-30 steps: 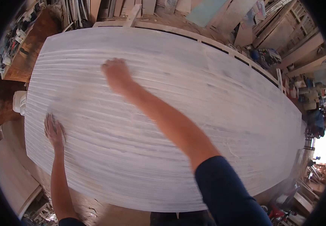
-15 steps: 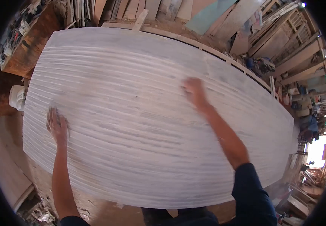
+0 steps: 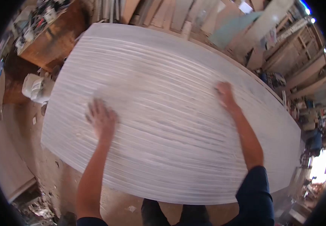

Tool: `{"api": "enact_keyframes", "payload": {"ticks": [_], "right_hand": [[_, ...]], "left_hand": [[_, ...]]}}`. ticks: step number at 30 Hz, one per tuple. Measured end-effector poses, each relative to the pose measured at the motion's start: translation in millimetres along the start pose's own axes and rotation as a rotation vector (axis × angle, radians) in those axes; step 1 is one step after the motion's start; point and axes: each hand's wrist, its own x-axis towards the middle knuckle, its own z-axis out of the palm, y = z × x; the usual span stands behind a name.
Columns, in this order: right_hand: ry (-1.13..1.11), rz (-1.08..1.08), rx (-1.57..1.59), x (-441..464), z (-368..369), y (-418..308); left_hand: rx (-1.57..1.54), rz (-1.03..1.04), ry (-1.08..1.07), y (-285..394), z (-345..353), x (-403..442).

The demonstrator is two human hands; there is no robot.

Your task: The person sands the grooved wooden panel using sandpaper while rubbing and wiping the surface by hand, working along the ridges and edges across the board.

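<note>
A large pale board (image 3: 163, 150) with long, whitish parallel streaks spans the middle of the view. On its left part, my left hand (image 3: 102, 117) lies with spread fingers, palm down and slightly blurred. Toward the board's far right edge, my right hand (image 3: 225, 94) is closed, its fingers curled down at the surface. Whatever those fingers hold, if anything, is hidden beneath them and too blurred to make out.
At the upper left stands a brown wooden bench (image 3: 53, 37) with tools on it. A white container (image 3: 35, 88) is beside the board's left edge. Planks and sheets (image 3: 242, 30) lean beyond the far edge. Another panel (image 3: 6, 162) lies at lower left.
My right hand has swept rightward across the board, staying closed. My left hand appears farther right, still spread. The whole view has shifted, with the board's left end now farther right.
</note>
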Motion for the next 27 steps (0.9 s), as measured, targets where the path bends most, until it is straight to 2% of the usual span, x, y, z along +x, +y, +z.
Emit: {"api": "enact_keyframes", "payload": {"ticks": [1, 3, 4, 6, 8, 10, 12, 13, 15, 17, 20, 22, 23, 24, 25, 26, 27], "right_hand": [[-0.059, 0.043, 0.026, -23, -22, 15], [-0.145, 0.295, 0.087, -23, -45, -14], [-0.149, 0.298, 0.099, -13, -30, -26], [0.059, 0.112, 0.034, 18, 3, -42], [0.119, 0.054, 0.112, 76, 34, -91], [0.0, 0.09, 0.159, 142, 70, -136], [0.129, 0.046, 0.168, 195, 126, -173], [-0.044, 0.082, 0.196, 227, 127, -200], [-0.136, 0.156, -0.036, 272, 135, -254], [-0.007, 0.143, 0.029, 291, 146, -278], [0.06, 0.146, 0.148, 274, 136, -267], [-0.145, 0.19, -0.025, 238, 115, -226], [-0.135, 0.216, 0.067, 204, 103, -192], [0.087, 0.233, 0.173, 155, 102, -153], [0.095, 0.339, 0.243, 108, 77, -119], [-0.087, 0.216, 0.115, 67, 36, -83], [0.085, 0.153, 0.063, 24, 16, -54]], "left_hand": [[0.006, 0.0, -0.015, 0, 2, 0], [-0.018, 0.054, 0.088, 1, 3, -3], [-0.006, 0.052, 0.084, 0, 1, -5], [-0.099, 0.055, 0.067, 3, -6, -5], [-0.108, 0.073, 0.054, 4, -9, -4], [-0.105, 0.089, 0.047, 6, -12, -4], [-0.118, 0.081, 0.004, 5, -12, -6], [-0.09, 0.116, 0.002, 3, -12, -6], [-0.113, 0.089, -0.055, 5, -12, -6], [-0.113, 0.12, -0.06, 7, -10, -8], [-0.119, 0.113, -0.053, 2, -8, -10], [-0.125, 0.116, -0.048, 2, -13, -8], [-0.12, 0.132, -0.048, 1, -16, -8], [-0.113, 0.144, -0.05, 1, -17, -9], [-0.123, 0.132, -0.055, -1, -17, -9], [-0.147, 0.158, -0.042, -2, -16, -8], [-0.169, 0.179, -0.03, -4, -15, -8]]}}
